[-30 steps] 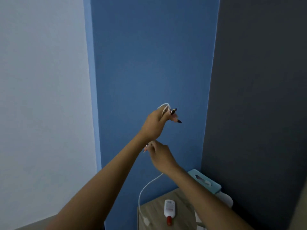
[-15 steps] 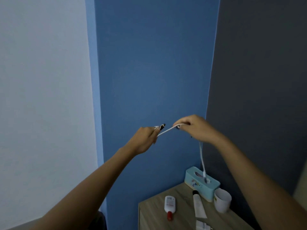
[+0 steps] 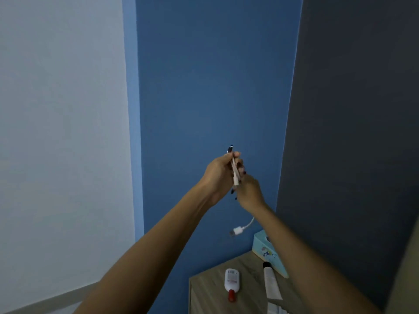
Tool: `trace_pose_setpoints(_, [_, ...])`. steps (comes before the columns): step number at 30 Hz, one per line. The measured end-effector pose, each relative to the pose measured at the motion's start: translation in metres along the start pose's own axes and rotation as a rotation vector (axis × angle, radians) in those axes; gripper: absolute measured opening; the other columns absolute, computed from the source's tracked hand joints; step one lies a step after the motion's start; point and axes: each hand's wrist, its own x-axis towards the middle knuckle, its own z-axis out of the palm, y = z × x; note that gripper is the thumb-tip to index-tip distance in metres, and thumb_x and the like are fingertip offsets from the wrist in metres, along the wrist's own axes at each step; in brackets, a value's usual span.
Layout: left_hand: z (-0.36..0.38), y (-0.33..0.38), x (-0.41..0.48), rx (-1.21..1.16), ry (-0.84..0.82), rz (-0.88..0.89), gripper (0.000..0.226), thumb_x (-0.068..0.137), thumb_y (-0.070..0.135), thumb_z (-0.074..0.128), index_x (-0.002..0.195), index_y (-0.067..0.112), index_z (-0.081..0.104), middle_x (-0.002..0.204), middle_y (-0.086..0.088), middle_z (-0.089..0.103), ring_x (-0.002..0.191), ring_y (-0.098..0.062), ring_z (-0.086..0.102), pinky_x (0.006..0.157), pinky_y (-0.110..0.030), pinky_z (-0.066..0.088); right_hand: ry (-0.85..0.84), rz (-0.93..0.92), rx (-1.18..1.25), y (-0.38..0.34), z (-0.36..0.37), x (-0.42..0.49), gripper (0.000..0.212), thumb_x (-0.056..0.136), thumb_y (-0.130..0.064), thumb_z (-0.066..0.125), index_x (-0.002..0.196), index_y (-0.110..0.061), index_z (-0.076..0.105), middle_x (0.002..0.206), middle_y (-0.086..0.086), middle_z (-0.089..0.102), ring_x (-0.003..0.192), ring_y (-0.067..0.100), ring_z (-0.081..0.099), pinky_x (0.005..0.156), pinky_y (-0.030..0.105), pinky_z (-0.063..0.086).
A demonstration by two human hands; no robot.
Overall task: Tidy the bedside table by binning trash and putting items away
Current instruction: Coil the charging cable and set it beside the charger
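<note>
Gripping white cable between left hand and right hand; plug dangles below.

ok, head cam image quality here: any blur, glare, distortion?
Head view: dim, flat light with no glare; the left hand and right hand are a little motion-soft around the white cable; the wall edges bow from the wide lens; the bedside table is cut off at the bottom edge.

Bare forearms, no sleeves, long dark-painted nails
</note>
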Motion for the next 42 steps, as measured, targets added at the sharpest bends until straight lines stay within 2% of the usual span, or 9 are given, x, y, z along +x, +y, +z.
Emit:
trace_pose_setpoints(5, [-0.005, 0.014, 0.018, 0.357, 0.052, 0.198, 0.03, 0.104, 0.01, 0.025, 0.095, 0.002, 0.052, 0.069, -0.004, 0.055, 0.062, -0.013, 0.059, 0.065, -0.016, 0.056, -0.174, -0.054, -0.075, -0.021, 0.031, -0.029, 0.034, 0.103, -0.02, 0.029, 0.069, -0.02, 0.033, 0.061, 0.002, 0.036, 0.05, 0.014, 0.029, 0.049, 0.029, 0.025])
trace_pose_setpoints(10, [-0.04, 0.023, 0.02, 0.951, 0.079, 0.323, 0.027, 0.1, 0.001, 0.024, 0.085, 0.005, 0.046, 0.078, -0.007, 0.058, 0.069, -0.016, 0.06, 0.07, -0.016, 0.05, -0.284, -0.139, -0.132, -0.036, 0.019, -0.049, 0.027, 0.103, -0.023, 0.032, 0.105, -0.014, 0.058, 0.074, 0.005, 0.057, 0.059, 0.021, 0.056, 0.055, 0.039, 0.051])
trace_pose_setpoints(14, [-0.066, 0.015, 0.009, 1.299, 0.056, 0.26, 0.025, 0.099, 0.001, 0.026, 0.087, 0.0, 0.048, 0.082, -0.014, 0.066, 0.068, -0.02, 0.061, 0.071, -0.02, 0.05, -0.328, -0.18, -0.303, -0.038, -0.012, -0.044, 0.03, 0.098, -0.012, 0.037, 0.096, -0.007, 0.066, 0.083, 0.013, 0.067, 0.075, 0.029, 0.063, 0.068, 0.042, 0.055])
trace_pose_setpoints(17, [-0.083, 0.0, -0.001, 1.466, -0.008, 0.175, 0.019, 0.096, 0.002, 0.029, 0.081, 0.006, 0.04, 0.082, -0.016, 0.069, 0.071, -0.029, 0.064, 0.076, -0.043, 0.054, -0.321, -0.226, -0.533, -0.034, -0.039, -0.033, 0.023, 0.095, -0.013, 0.047, 0.097, -0.017, 0.07, 0.088, 0.008, 0.07, 0.081, 0.026, 0.063, 0.068, 0.037, 0.05])
trace_pose_setpoints(22, [-0.075, -0.018, -0.022, 1.192, -0.051, 0.01, 0.019, 0.093, 0.0, 0.033, 0.078, 0.006, 0.043, 0.078, -0.001, 0.055, 0.061, -0.019, 0.043, 0.057, -0.032, 0.044, -0.124, -0.413, -0.792, -0.028, -0.063, -0.02, 0.021, 0.096, -0.031, 0.052, 0.099, -0.023, 0.071, 0.096, 0.001, 0.053, 0.093, 0.023, 0.053, 0.076, 0.036, 0.04])
trace_pose_setpoints(27, [-0.06, -0.028, -0.032, 1.027, -0.11, -0.148, 0.037, 0.103, 0.029, 0.028, 0.079, 0.013, 0.051, 0.057, 0.006, 0.038, 0.05, -0.008, 0.037, 0.058, -0.023, 0.037, -0.21, -0.279, -0.494, -0.006, -0.067, -0.002, 0.02, 0.094, -0.031, 0.056, 0.103, -0.027, 0.074, 0.081, -0.006, 0.046, 0.085, 0.019, 0.052, 0.072, 0.033, 0.043])
trace_pose_setpoints(34, [-0.043, -0.046, -0.036, 0.372, -0.237, -0.337, 0.038, 0.102, 0.021, 0.026, 0.065, 0.018, 0.034, 0.048, 0.009, 0.026, 0.042, -0.007, 0.019, 0.058, -0.03, 0.011, -0.066, -0.288, -0.475, 0.006, -0.036, -0.007, 0.025, 0.092, -0.027, 0.06, 0.115, -0.022, 0.07, 0.095, 0.006, 0.047, 0.099, 0.026, 0.051, 0.078, 0.032, 0.043])
trace_pose_setpoints(39, [-0.049, -0.048, -0.036, 0.23, -0.245, -0.326, 0.038, 0.1, 0.022, 0.028, 0.064, 0.017, 0.035, 0.047, 0.008, 0.027, 0.044, -0.01, 0.014, 0.059, -0.03, 0.01, -0.304, -0.058, 0.09, 0.012, -0.034, -0.014, 0.017, 0.086, -0.014, 0.068, 0.099, -0.02, 0.077, 0.097, -0.002, 0.075, 0.092, 0.009, 0.067, 0.071, 0.012, 0.051])
trace_pose_setpoints(42, [-0.047, -0.044, -0.037, 0.277, -0.259, -0.294, 0.04, 0.101, 0.024, 0.027, 0.062, 0.018, 0.036, 0.047, 0.009, 0.027, 0.042, -0.007, 0.019, 0.053, -0.026, 0.017, -0.457, 0.126, 0.465, 0.023, -0.029, -0.017, 0.014, 0.084, -0.013, 0.07, 0.095, -0.015, 0.077, 0.096, 0.009, 0.074, 0.092, 0.019, 0.068, 0.086, 0.031, 0.058])
